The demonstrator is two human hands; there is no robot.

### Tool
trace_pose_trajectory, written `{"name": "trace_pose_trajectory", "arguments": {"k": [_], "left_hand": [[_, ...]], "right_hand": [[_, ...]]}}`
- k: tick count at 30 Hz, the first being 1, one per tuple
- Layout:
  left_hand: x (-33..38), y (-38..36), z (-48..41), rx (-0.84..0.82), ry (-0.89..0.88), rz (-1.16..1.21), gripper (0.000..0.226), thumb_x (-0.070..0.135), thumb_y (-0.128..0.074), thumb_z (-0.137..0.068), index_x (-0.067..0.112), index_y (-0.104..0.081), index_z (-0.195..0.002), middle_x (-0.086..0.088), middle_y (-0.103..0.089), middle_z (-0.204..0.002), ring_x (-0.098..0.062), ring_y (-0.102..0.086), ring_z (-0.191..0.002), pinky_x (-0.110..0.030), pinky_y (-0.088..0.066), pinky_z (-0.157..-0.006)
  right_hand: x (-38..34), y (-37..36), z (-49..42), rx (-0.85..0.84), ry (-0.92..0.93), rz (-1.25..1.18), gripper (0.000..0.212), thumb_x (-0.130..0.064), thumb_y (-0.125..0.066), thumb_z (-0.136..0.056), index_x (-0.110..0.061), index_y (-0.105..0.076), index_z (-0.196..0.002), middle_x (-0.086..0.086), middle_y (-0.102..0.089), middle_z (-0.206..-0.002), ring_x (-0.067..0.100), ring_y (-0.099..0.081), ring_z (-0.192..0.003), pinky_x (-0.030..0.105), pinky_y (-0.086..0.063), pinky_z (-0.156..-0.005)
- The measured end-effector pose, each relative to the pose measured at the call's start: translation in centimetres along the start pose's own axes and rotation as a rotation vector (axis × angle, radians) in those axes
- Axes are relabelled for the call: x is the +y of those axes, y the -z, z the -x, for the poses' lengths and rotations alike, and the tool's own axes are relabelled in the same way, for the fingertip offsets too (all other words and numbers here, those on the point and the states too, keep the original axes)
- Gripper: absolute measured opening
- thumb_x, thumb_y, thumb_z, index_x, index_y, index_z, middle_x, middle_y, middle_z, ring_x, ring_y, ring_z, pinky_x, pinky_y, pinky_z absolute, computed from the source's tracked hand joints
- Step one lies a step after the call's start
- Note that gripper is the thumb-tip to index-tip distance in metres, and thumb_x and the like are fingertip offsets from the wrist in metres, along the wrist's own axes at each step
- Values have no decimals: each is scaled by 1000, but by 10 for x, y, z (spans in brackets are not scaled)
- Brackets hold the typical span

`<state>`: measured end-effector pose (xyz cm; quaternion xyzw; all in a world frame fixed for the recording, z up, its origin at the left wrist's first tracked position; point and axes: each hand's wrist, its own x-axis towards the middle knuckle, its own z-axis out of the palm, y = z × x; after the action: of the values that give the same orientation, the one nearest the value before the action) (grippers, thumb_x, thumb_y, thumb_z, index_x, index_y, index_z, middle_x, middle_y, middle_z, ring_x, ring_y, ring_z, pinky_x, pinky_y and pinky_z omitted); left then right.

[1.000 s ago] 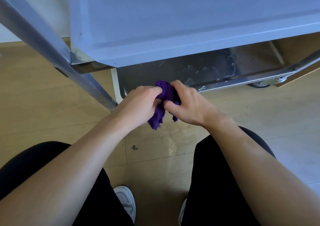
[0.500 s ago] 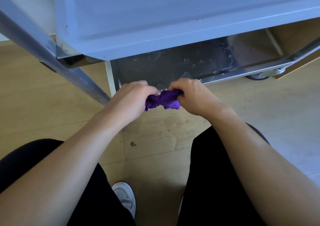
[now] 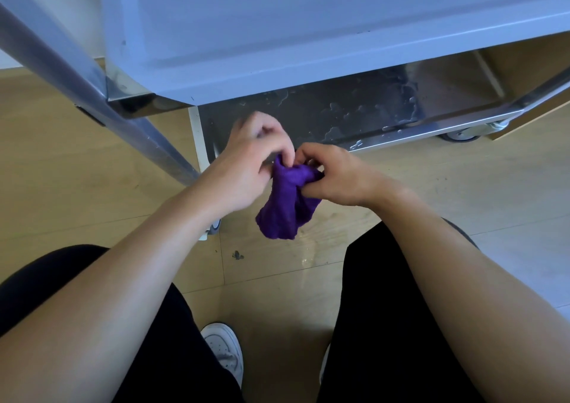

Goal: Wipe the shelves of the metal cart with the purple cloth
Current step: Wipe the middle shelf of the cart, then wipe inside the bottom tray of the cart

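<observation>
Both hands pinch the cloth [image 3: 288,199] — left hand [image 3: 246,168] at its top edge, right hand [image 3: 334,176] beside it — so it hangs bunched over the floor [image 3: 77,186], just before the wet bottom shelf [image 3: 339,112].

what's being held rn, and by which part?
The purple cloth: left hand and right hand both pinch its bunched top edge; the rest hangs free.
</observation>
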<state>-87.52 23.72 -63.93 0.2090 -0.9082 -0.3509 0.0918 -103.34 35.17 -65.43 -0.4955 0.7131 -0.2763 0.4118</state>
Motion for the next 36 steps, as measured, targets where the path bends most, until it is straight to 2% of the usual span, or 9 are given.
{"name": "trace_pose_trajectory", "arguments": {"k": [4,7,10,14,19,23,28,31,36], "left_hand": [[-11,4,0,-170,220,-2,67,15,-72,-79,30,-33,-131,6,-47,-122,-12,-55,-105,-41,-52,-88],[-10,0,5,-377,270,-53,73,20,-75,-70,36,-35,-129,14,-56,-99,-7,-58,-84,-36,-52,-68],[-6,-2,3,-285,258,-20,49,35,-83,-67,34,-52,-105,15,-61,-86,-4,-58,-77,-27,-46,-61],[-5,-3,-2,-92,170,-37,21,16,-74,-78,29,-59,-84,10,-62,-69,-8,-58,-65,-29,-43,-53],[-9,-6,2,59,177,-111,22,12,-68,-81,23,-61,-98,10,-64,-79,-10,-58,-70,-31,-46,-58],[-29,-10,16,140,273,-223,22,12,-63,-89,11,-67,-110,-5,-69,-104,-23,-64,-96,-31,-50,-78],[-53,-14,20,51,340,-365,20,12,-53,-94,4,-71,-100,-6,-63,-111,-22,-62,-97,-26,-47,-77],[-68,-16,15,-188,353,-312,18,4,-49,-96,3,-64,-87,-7,-54,-99,-20,-54,-89,-17,-36,-71],[-87,-38,41,-73,340,-610,34,21,-27,-97,8,-54,-113,3,-46,-91,-32,-51,-104,-45,-44,-83]], "right_hand": [[-3,-3,-2,68,21,-94,44,-6,-65,-64,-27,-47,-97,3,-59,-84,26,-57,-70,34,-50,-54],[-4,-5,-3,77,12,-121,66,-6,-66,-64,-29,-41,-121,4,-59,-88,12,-57,-66,29,-54,-57],[-4,-7,-4,46,-16,9,49,-16,-71,-68,-25,-53,-113,-9,-60,-91,3,-58,-77,22,-50,-64],[-5,-8,-2,62,-47,22,32,-25,-76,-68,-22,-50,-86,-8,-58,-79,0,-50,-57,15,-41,-48],[-8,-7,-4,200,-57,70,27,-16,-69,-72,-18,-42,-75,-5,-50,-67,12,-46,-58,13,-34,-44],[-16,1,-11,364,-117,-37,22,-16,-65,-74,-18,-43,-72,-3,-51,-66,12,-49,-56,13,-36,-43],[-30,9,-42,543,5,136,20,-18,-66,-75,-11,-56,-91,8,-53,-100,15,-51,-75,18,-40,-62],[-24,6,-67,429,107,427,33,-19,-69,-78,-10,-57,-107,14,-51,-116,27,-52,-99,33,-50,-82],[1,-24,-81,40,154,646,29,-19,-68,-79,-18,-43,-92,10,-44,-123,32,-42,-111,37,-43,-86]]}}
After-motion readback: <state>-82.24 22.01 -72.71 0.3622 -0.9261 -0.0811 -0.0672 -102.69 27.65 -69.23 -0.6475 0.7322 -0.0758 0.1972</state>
